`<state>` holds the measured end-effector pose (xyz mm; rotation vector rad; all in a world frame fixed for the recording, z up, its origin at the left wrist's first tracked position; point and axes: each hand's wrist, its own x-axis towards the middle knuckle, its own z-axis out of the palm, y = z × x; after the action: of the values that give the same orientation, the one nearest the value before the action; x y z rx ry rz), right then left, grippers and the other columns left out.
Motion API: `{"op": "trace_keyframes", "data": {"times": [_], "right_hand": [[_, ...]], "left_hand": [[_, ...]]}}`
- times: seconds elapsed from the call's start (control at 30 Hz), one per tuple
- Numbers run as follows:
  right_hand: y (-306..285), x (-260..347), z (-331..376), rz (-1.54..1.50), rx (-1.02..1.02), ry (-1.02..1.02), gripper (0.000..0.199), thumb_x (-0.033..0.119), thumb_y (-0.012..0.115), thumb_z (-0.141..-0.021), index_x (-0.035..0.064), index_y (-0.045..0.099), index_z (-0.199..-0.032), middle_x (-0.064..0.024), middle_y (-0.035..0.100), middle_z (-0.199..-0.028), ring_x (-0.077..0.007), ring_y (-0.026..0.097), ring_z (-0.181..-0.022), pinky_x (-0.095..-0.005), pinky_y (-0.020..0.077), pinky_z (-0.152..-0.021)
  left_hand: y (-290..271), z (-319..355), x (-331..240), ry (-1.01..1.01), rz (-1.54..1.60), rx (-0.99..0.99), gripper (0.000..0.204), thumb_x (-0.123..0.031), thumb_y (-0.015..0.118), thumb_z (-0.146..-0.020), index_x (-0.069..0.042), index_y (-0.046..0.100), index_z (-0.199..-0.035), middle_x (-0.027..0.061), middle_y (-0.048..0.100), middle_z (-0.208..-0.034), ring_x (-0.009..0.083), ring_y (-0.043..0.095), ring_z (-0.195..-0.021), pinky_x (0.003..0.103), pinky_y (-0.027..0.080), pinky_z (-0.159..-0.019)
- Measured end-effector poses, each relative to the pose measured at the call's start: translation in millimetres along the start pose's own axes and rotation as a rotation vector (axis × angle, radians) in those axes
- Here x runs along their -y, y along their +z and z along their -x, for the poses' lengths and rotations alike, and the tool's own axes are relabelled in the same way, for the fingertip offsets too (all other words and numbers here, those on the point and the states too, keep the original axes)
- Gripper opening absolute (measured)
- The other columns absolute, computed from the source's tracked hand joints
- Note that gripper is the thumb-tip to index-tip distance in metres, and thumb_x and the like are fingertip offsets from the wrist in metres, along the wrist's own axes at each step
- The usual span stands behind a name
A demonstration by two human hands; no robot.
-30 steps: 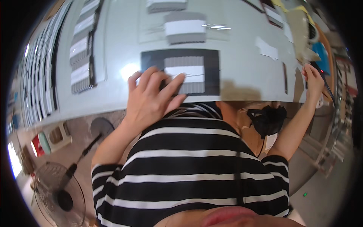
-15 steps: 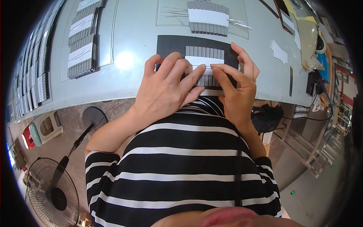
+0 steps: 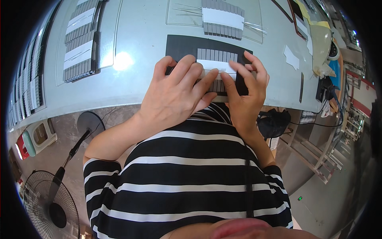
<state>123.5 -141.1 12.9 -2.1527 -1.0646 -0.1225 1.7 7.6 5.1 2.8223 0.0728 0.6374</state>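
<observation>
A row of narrow grey strips (image 3: 217,54) with a white paper band (image 3: 209,64) across its middle lies on a black mat (image 3: 180,44) at the table's front edge. My left hand (image 3: 171,87) holds the row at its left side, fingers bent, index fingertip pressed on the band and thumb by the near edge. A thin line, perhaps a wire, runs along the band by the fingertips. On the right, my right hand (image 3: 248,83) touches the band with its thumb; its index finger is raised, slightly blurred, and the other fingers are spread.
A similar banded bundle (image 3: 223,20) with fine wires (image 3: 254,27) lies beyond the mat. More bundles (image 3: 79,55) are stacked at the left. A white paper scrap (image 3: 291,57) and a dark narrow bar (image 3: 301,87) lie at the right. A fan (image 3: 55,215) stands on the floor.
My right index finger has lifted off the band and moved away from the left fingertip. My left hand keeps nearly the same place. The whole view has shifted slightly.
</observation>
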Motion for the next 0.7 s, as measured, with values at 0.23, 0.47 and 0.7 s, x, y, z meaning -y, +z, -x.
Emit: {"op": "trace_keyframes", "data": {"times": [0.23,0.47,0.7], "right_hand": [[0.0,6.7,-17.0,0.015,0.051,0.142,0.054,0.014,0.077,-0.083,0.0021,0.052,-0.129,-0.0134,0.057,-0.116,-0.0274,0.052,-0.096,-0.0399,0.0444,-0.088],[-1.0,-13.7,-28.6,-0.315,-0.047,0.245,0.048,0.012,0.077,-0.084,-0.0033,0.056,-0.124,-0.0040,0.059,-0.090,-0.0074,0.050,-0.069,-0.0214,0.0425,-0.062],[-9.7,-38.1,-21.5,-0.631,-0.089,0.286,0.036,0.006,0.067,-0.093,-0.0058,0.054,-0.125,-0.0018,0.059,-0.092,-0.0017,0.048,-0.071,-0.0151,0.0374,-0.059]], "left_hand": [[0.9,-0.2,0.9,0.005,-0.004,-0.001,0.047,-0.038,0.072,-0.085,-0.018,0.065,-0.126,0.0032,0.054,-0.104,0.0225,0.052,-0.109,0.042,0.033,-0.096],[-9.3,0.0,0.5,0.039,0.015,0.065,0.048,-0.044,0.068,-0.086,-0.016,0.065,-0.125,0.0041,0.058,-0.120,0.0217,0.052,-0.115,0.043,0.029,-0.100],[-32.1,22.7,10.0,0.301,-0.208,0.121,0.037,-0.016,0.065,-0.089,-0.012,0.067,-0.126,-0.0001,0.064,-0.131,0.0164,0.058,-0.120,0.040,0.028,-0.099]]}}
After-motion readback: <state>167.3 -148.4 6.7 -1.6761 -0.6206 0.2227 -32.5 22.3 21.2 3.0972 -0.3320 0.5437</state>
